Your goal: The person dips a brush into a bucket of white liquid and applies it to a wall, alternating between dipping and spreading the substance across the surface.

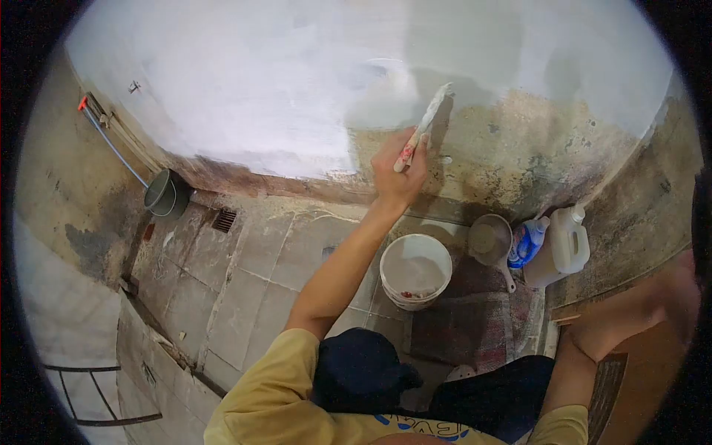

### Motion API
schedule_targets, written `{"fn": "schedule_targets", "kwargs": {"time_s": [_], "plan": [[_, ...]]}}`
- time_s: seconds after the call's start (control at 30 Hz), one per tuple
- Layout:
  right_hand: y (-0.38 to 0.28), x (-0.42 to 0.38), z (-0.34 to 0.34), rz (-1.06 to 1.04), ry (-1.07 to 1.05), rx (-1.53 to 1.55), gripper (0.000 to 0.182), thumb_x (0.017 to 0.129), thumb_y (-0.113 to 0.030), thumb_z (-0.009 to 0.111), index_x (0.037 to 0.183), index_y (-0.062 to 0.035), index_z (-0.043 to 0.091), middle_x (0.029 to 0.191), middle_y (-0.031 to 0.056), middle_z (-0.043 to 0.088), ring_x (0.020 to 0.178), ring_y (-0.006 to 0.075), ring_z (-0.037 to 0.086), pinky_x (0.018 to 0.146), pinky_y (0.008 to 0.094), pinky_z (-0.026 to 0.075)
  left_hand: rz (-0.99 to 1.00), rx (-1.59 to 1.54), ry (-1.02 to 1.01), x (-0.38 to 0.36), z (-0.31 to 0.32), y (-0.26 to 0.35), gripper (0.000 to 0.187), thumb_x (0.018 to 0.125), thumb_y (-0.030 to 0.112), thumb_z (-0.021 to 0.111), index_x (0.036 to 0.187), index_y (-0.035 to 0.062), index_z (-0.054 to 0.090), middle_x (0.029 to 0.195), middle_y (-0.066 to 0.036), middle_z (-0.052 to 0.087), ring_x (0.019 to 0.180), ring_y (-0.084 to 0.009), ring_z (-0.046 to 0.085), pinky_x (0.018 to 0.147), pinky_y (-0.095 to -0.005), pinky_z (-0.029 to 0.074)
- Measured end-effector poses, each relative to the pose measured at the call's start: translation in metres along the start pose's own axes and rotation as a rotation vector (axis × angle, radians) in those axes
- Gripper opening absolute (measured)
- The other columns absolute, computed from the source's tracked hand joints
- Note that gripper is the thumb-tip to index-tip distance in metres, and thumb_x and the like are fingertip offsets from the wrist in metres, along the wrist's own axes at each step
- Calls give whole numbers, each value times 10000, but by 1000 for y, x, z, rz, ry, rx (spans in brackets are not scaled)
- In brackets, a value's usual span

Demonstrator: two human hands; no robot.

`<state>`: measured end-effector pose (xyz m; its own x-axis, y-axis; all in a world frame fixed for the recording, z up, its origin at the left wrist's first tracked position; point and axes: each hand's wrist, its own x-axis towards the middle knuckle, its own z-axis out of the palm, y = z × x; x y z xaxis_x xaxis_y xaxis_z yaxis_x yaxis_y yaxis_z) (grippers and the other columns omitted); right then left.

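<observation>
My left hand (397, 174) is shut on the handle of a paint-smeared brush (429, 119), arm stretched forward. The bristles press against the wall (519, 141) at the edge where fresh white paint meets stained, bare plaster. Below that hand a white bucket (415, 271) with white paint inside stands on the floor. My right arm bends out to the right over a brown wooden surface. My right hand (678, 285) is blurred at the picture's rim, so its fingers cannot be read.
Right of the white bucket are a grey ladle-like pot (489, 239), a blue bottle (528, 241) and a white jug (565, 248). A reddish cloth (475, 319) lies before my knees. A grey pail (165, 194), floor drain (224, 219) and blue hose (111, 144) are at left.
</observation>
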<state>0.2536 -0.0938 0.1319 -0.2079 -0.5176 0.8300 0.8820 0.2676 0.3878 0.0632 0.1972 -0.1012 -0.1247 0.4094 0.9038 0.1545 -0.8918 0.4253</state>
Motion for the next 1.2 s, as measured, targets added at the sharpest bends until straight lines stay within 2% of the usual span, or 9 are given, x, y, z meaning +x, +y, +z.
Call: {"fn": "schedule_targets", "kwargs": {"time_s": [0.1, 0.17, 0.37, 0.5, 0.6, 0.73, 0.8, 1.0, 1.2], "plan": [[5, 0, -8, -9, -32, -18, 403, 983, -157, 435, 592, -127, 339, 441, -52, 284, 300, 52, 298, 268, 198, 192, -97, -20, 54, 1, -10, -38, 196, 911, 122, 674, 1032, -29, 708, 851, -74, 702, 762, -100, 633, 662, -240, 499], [11, 4, -16, -35, -85, 26, 393, 983, -155, 436, 602, -125, 344, 444, -50, 292, 301, 50, 299, 264, 199, 193, -343, -202, 174, 22, -37, -41, 117, 898, 53, 639, 961, -13, 712, 846, -82, 708, 726, -129, 632, 653, -263, 504], [18, 4, -23, -59, -59, 71, 393, 985, -136, 434, 605, -114, 339, 457, -47, 312, 296, 49, 300, 259, 204, 189, -306, 1, 458, 48, -87, -57, 136, 917, 54, 619, 967, -49, 693, 758, -19, 634, 667, -67, 549, 552, -240, 478], [8, 1, -6, -51, -64, 68, 378, 990, -141, 438, 624, -106, 349, 458, -51, 313, 297, 46, 300, 256, 202, 180, -79, 149, 192, 24, -44, -50, 137, 938, 99, 612, 976, 20, 718, 786, -20, 669, 630, -86, 569, 464, -230, 426], [5, 1, -7, -30, -67, 79, 365, 993, -143, 437, 639, -105, 354, 457, -49, 316, 298, 43, 303, 252, 197, 181, -28, 94, 54, 4, -6, 0, 130, 913, 88, 642, 964, -11, 708, 793, -92, 678, 662, -111, 611, 558, -242, 473], [13, 5, -14, -101, -132, 123, 354, 991, -127, 437, 647, -107, 353, 455, -48, 319, 297, 39, 303, 251, 192, 180, -50, -53, -42, 4, -5, -4, 144, 913, 82, 649, 976, -33, 707, 805, -94, 695, 693, -113, 629, 626, -244, 491], [13, 5, -15, -105, -127, 114, 355, 990, -127, 440, 647, -107, 353, 455, -49, 321, 297, 39, 303, 251, 192, 179, -320, -163, 16, 17, -24, -42, 170, 923, 91, 646, 1000, -48, 707, 807, -87, 701, 698, -119, 632, 647, -240, 497], [18, 6, -24, -92, -88, 119, 356, 984, -127, 462, 646, -108, 352, 454, -47, 325, 297, 41, 297, 252, 193, 181, -380, -20, 357, 64, -125, -84, 177, 931, 87, 618, 1010, -39, 714, 780, -46, 675, 691, -90, 613, 623, -220, 504], [18, 9, -24, -67, -88, 140, 348, 978, -120, 471, 649, -109, 356, 459, -49, 324, 300, 42, 295, 257, 197, 176, -249, 175, 498, 89, -141, -87, 176, 917, 83, 617, 866, -72, 683, 709, -37, 634, 592, -72, 512, 538, -240, 440]]}}
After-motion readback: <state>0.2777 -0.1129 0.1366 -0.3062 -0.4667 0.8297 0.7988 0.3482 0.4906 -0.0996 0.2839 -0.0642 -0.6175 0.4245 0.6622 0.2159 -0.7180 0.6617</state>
